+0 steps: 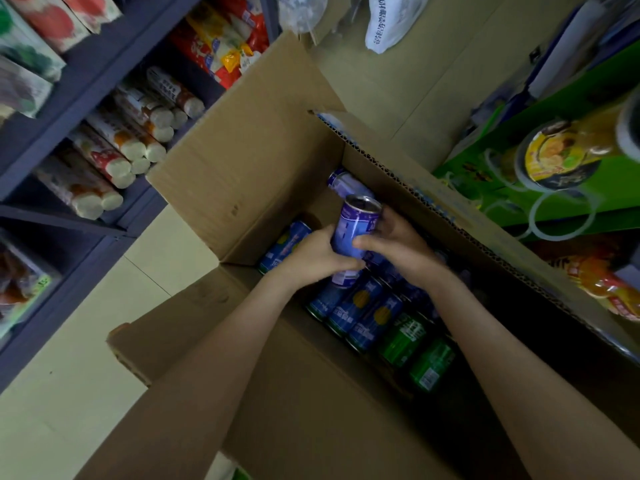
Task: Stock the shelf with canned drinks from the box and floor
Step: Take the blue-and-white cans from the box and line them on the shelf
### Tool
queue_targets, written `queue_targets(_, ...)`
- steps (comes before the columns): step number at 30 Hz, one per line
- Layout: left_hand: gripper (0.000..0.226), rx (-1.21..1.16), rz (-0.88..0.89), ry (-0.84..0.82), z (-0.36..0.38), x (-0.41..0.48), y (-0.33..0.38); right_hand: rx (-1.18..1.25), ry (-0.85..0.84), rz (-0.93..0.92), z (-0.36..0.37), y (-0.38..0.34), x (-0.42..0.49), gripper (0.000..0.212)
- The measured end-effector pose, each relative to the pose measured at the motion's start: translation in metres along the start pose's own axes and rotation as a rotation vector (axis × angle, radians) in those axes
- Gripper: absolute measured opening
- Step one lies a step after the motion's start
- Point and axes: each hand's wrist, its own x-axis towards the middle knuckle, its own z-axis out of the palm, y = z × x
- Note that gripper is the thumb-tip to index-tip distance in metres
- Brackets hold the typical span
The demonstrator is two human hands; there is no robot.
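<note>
I watched both hands meet low inside the open cardboard box (263, 161), clasped on one purple-blue can (355, 230). The can's long axis ran from its open rim at about 1 o'clock down to its base at 7 o'clock. The left hand (317, 259) wrapped the lower body from the 9 o'clock side. The right hand (401, 247) curled round the upper body from 3 o'clock, thumb across the front. Both hands touched the can, so neither was nearer. I could not tell whether the blue showing under the left thumb was the same can or a second one.

From that grip the dark shelf (86, 74) lay off at 10 o'clock, well apart. The box's tall raised flap stood between the hands and the shelf, so I judged the can had to come up over that edge first. The shelf level I could see held stacked rolled packs (128, 143).

Around the hands, a pale can (341, 180) lay at 12 o'clock, a blue can (287, 244) just beside the left hand at 9 o'clock, more blue cans (360, 310) at 6 o'clock and green cans (415, 348) at 5 o'clock. A green rack (519, 133) with a noodle cup (561, 157) stood at 2 o'clock.
</note>
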Motion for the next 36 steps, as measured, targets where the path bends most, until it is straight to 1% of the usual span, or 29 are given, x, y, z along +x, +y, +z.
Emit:
queue_targets(1,0.037,-0.006,-0.017,-0.011,-0.001,-0.004,0.003,0.014,-0.016,0.003,-0.001,0.002,-0.001,0.051)
queue_targets(3,0.026,0.003,-0.071,-0.016,-0.004,-0.013,0.009,-0.062,-0.015,0.004,-0.005,0.009,-0.001,0.035)
queue_targets(4,0.025,-0.002,-0.104,-0.022,-0.006,-0.018,0.011,-0.132,0.038,0.004,-0.011,0.016,0.002,0.032)
queue_targets(5,0.025,-0.027,-0.136,-0.036,-0.008,-0.021,0.012,-0.221,0.093,0.004,-0.02,0.026,0.007,0.034)
queue_targets(6,0.025,-0.062,-0.165,-0.052,-0.01,-0.025,0.012,-0.364,0.128,-0.002,-0.029,0.038,0.012,0.037)
queue_targets(7,0.025,-0.097,-0.186,-0.062,-0.013,-0.027,0.009,-0.575,0.125,-0.015,-0.038,0.049,0.019,0.041)
queue_targets(8,0.025,-0.128,-0.202,-0.059,-0.015,-0.029,0.007,-0.824,0.087,-0.035,-0.047,0.061,0.027,0.045)
queue_targets(9,0.027,-0.163,-0.219,-0.049,-0.017,-0.03,0.003,-1.054,0.023,-0.062,-0.053,0.071,0.034,0.051)
queue_targets(11,0.035,-0.261,-0.259,-0.019,-0.018,-0.031,-0.006,-1.423,-0.153,-0.073,-0.055,0.082,0.043,0.065)
queue_targets(13,0.036,-0.383,-0.301,-0.002,-0.019,-0.032,-0.013,-1.677,-0.242,-0.142,-0.053,0.088,0.052,0.07)
queue_targets(15,0.031,-0.49,-0.311,0.001,-0.02,-0.033,-0.019,-1.783,-0.262,-0.277,-0.049,0.094,0.065,0.064)
queue_targets(16,0.033,-0.521,-0.303,-0.001,-0.021,-0.033,-0.02,-1.823,-0.278,-0.296,-0.046,0.097,0.072,0.059)
queue_targets(19,0.055,-0.515,-0.255,-0.008,-0.025,-0.032,-0.022,-1.97,-0.412,-0.199,-0.033,0.091,0.085,0.051)
queue_targets(20,0.059,-0.496,-0.249,-0.016,-0.027,-0.031,-0.022,-2.027,-0.408,-0.225,-0.031,0.093,0.088,0.047)
queue_targets(21,0.062,-0.48,-0.247,-0.025,-0.028,-0.031,-0.021,-2.06,-0.417,-0.284,-0.028,0.094,0.092,0.037)
queue_targets(22,0.063,-0.465,-0.244,-0.036,-0.029,-0.031,-0.021,-2.047,-0.387,-0.317,-0.024,0.092,0.089,0.023)
queue_targets(23,0.064,-0.452,-0.236,-0.045,-0.029,-0.032,-0.019,-2.043,-0.35,-0.268,-0.02,0.088,0.082,0.017)
queue_targets(24,0.065,-0.443,-0.226,-0.051,-0.029,-0.033,-0.018,-2.004,-0.316,-0.283,-0.021,0.084,0.073,0.016)
queue_targets(25,0.064,-0.44,-0.218,-0.052,-0.028,-0.034,-0.015,-1.938,-0.301,-0.263,-0.021,0.076,0.065,0.019)
queue_targets(26,0.064,-0.443,-0.212,-0.05,-0.026,-0.036,-0.009,-1.845,-0.238,-0.25,-0.02,0.07,0.058,0.032)
queue_targets(27,0.062,-0.447,-0.208,-0.043,-0.024,-0.039,-0.004,-1.738,-0.158,-0.199,-0.02,0.066,0.046,0.044)
queue_targets(29,0.056,-0.437,-0.183,-0.043,-0.018,-0.05,0.012,-1.383,0.008,-0.169,-0.015,0.046,0.015,0.055)
queue_targets(30,0.05,-0.435,-0.164,-0.052,-0.015,-0.057,0.022,-1.187,0.093,-0.173,-0.011,0.03,-0.005,0.054)
queue_targets(32,0.037,-0.468,-0.124,-0.078,-0.008,-0.075,0.044,-0.829,0.185,-0.16,-0.003,-0.005,-0.049,0.049)
queue_targets(33,0.032,-0.491,-0.103,-0.097,-0.003,-0.086,0.057,-0.699,0.219,-0.141,0.0,-0.021,-0.072,0.048)
queue_targets(36,0.028,-0.521,-0.034,-0.16,0.014,-0.125,0.099,-0.459,0.363,-0.145,0.0,-0.07,-0.144,0.045)
